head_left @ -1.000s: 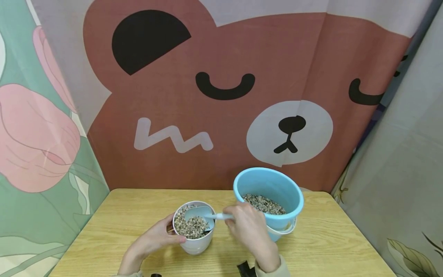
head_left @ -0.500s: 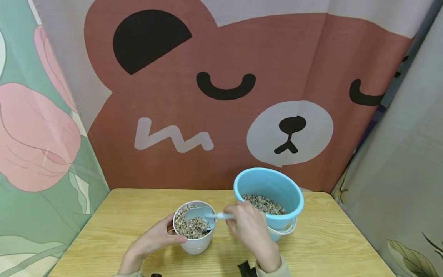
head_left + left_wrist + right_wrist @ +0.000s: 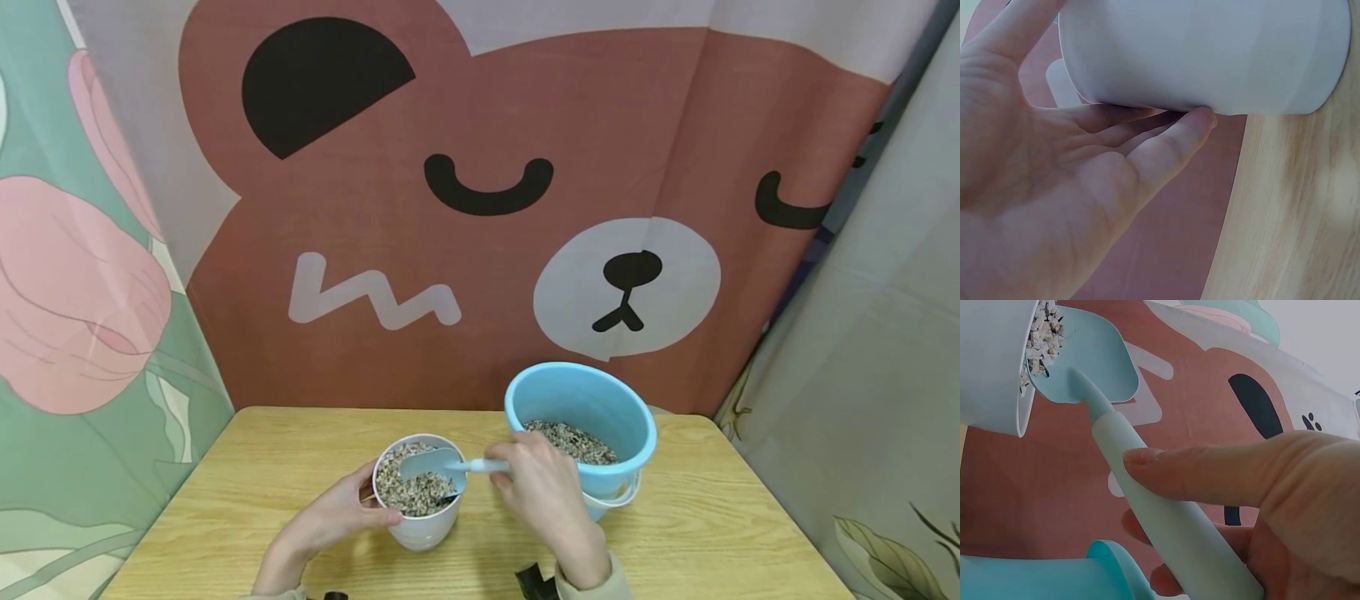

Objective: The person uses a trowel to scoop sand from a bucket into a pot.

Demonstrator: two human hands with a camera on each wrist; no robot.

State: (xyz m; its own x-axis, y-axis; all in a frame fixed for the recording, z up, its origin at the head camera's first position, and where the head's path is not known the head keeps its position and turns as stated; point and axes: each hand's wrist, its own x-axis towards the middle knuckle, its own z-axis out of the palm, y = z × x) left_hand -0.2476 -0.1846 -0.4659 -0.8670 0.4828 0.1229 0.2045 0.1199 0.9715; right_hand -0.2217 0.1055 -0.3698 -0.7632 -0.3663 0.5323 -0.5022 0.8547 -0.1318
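A white pot [image 3: 420, 527] full of speckled gravel stands on the wooden table [image 3: 225, 508]. My left hand [image 3: 337, 517] curls round its left side, thumb at the rim; in the left wrist view the fingers [image 3: 1172, 140] lie against the pot wall [image 3: 1210, 50]. My right hand [image 3: 536, 492] grips the handle of a pale blue scoop [image 3: 431, 460] whose blade rests over the gravel in the pot. In the right wrist view the scoop [image 3: 1141, 487] runs from the hand up to the pot [image 3: 991, 362].
A light blue bucket [image 3: 581, 400] holding more gravel stands right behind my right hand, on a white base. Curtains with a bear print close off the back and sides. A small black object [image 3: 534, 582] lies at the table's near edge.
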